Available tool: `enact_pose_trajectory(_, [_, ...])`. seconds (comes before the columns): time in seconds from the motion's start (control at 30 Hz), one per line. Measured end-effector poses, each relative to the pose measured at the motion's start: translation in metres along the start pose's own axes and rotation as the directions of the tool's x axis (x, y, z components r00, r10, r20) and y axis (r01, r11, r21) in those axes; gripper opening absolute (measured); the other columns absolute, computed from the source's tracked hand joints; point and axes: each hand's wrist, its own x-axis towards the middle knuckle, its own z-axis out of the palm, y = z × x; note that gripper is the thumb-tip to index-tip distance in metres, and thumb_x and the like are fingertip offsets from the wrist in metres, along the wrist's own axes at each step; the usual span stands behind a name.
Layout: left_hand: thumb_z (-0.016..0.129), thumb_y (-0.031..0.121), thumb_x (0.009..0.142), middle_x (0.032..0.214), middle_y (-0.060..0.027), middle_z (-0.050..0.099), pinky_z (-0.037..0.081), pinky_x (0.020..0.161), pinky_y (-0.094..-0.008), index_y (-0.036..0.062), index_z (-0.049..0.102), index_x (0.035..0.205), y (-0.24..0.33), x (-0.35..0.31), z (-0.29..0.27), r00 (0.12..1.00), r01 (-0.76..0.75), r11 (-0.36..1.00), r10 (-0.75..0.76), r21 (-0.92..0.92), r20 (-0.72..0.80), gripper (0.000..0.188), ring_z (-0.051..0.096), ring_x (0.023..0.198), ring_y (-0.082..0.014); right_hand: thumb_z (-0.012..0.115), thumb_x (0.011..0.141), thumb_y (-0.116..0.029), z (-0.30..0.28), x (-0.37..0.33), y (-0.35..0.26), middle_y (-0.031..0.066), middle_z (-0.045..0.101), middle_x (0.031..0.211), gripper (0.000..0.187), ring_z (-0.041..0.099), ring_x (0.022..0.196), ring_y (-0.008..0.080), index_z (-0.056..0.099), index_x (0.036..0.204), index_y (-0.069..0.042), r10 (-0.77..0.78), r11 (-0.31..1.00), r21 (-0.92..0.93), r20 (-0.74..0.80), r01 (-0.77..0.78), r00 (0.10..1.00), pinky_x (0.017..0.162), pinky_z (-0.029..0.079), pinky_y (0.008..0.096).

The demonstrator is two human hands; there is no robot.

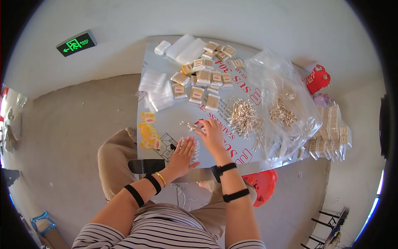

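My left hand [183, 155] lies flat, fingers stretched out, over a row of cotton swabs [196, 150] near the table's front edge. The swab tips show beside its fingers; the rest is hidden under the palm. Just beyond it, my right hand [213, 136] pinches a small bunch of swabs [190, 125], whose white tips stick out to the left. A large loose heap of cotton swabs [244, 118] lies to the right of this hand. Yellow printed cards [149, 137] are spread at the table's left edge.
Filled swab packets [204, 77] cover the table's [166, 120] back middle, beside stacks of clear bags [159, 95]. A big clear plastic bag [286, 99] with more swabs stands at the right. Bundled packets [330, 133] are piled beyond it. A red bag [265, 186] hangs below the edge.
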Motion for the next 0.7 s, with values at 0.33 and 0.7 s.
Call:
enact_pose_trajectory(0.33, [0.037,0.061,0.098,0.162,-0.0176,0.022,0.008,0.123,-0.0521,-0.0017,0.027,0.153,-0.03,0.064,-0.008,1.0,-0.017,0.985,0.013,0.171,0.026,0.084,0.015,0.152,-0.0299,0.069,0.087,-0.019,0.0,-0.059,0.021,0.0094,0.035,0.157,0.07,0.036,0.142,0.0316,0.039,0.149,-0.009,0.076,0.985,-0.157,0.03,-0.07,0.997,0.117,0.029,0.0491])
enact_pose_trajectory(0.7, [0.036,0.063,0.097,0.164,-0.0133,0.021,0.004,0.123,-0.0529,0.0015,0.023,0.156,-0.034,0.07,-0.001,0.999,0.003,0.979,-0.01,0.206,0.033,0.086,0.013,0.153,-0.0249,0.067,0.083,-0.008,-0.001,-0.03,0.028,0.0079,0.059,0.114,0.029,0.055,0.105,0.0312,0.065,0.112,-0.01,0.145,0.989,0.004,-0.209,-0.148,0.967,0.092,0.045,0.0459])
